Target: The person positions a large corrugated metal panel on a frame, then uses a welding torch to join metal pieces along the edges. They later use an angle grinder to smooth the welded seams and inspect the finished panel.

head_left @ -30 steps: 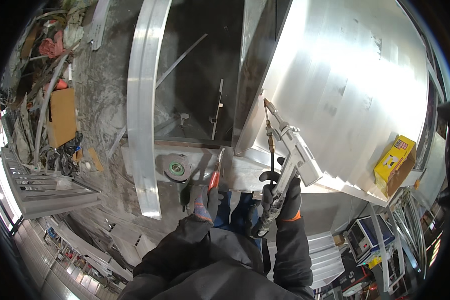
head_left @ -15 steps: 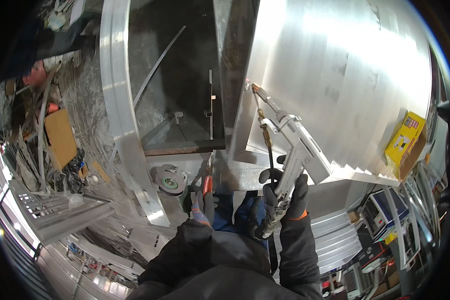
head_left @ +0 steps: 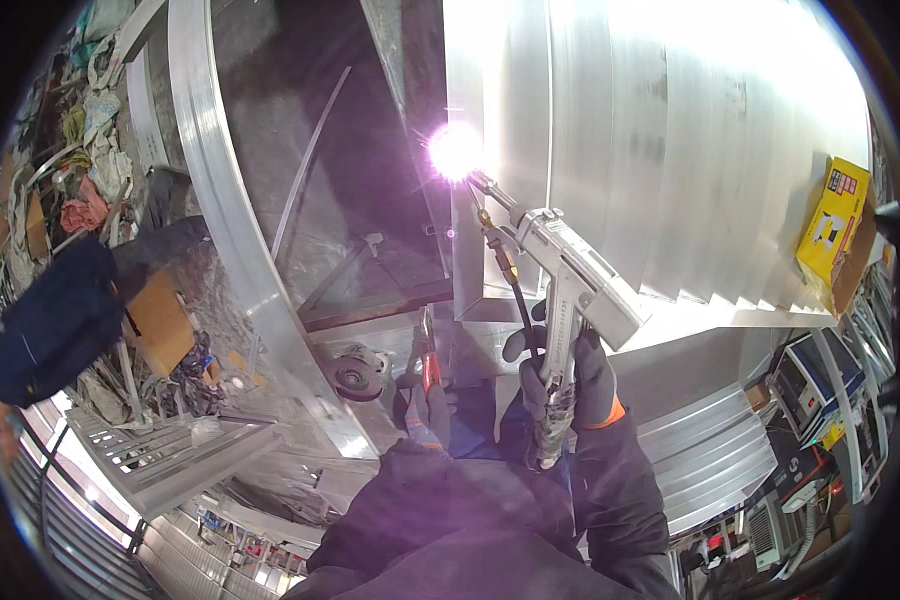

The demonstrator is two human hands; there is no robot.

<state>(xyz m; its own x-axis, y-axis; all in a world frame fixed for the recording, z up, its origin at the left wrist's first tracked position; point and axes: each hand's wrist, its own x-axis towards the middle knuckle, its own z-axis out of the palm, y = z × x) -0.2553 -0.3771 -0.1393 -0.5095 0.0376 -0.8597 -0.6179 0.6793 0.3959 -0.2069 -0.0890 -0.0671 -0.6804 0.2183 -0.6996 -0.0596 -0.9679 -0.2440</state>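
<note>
My right hand (head_left: 568,380), in a dark glove with an orange cuff, grips the handle of a grey welding gun (head_left: 570,290). The gun's nozzle points up and left, and a bright purple-white arc (head_left: 455,150) burns at its tip against the edge of a large ribbed aluminium structure (head_left: 670,150). A dark hose runs from the gun's front down past the grip. My left hand (head_left: 425,405), also gloved, holds red-handled pliers (head_left: 428,350) low down, close to my body.
A long curved aluminium profile (head_left: 220,220) runs along the left. A round grinder disc (head_left: 358,375) lies near its foot. A yellow box (head_left: 832,225) sits at the right. Rags, scrap and a dark bag (head_left: 55,320) pile at the left; machines stand lower right.
The gun's tip has risen along the structure's edge and the arc is now lit; earlier there was no glare. The view has shifted, and the left hand stays low.
</note>
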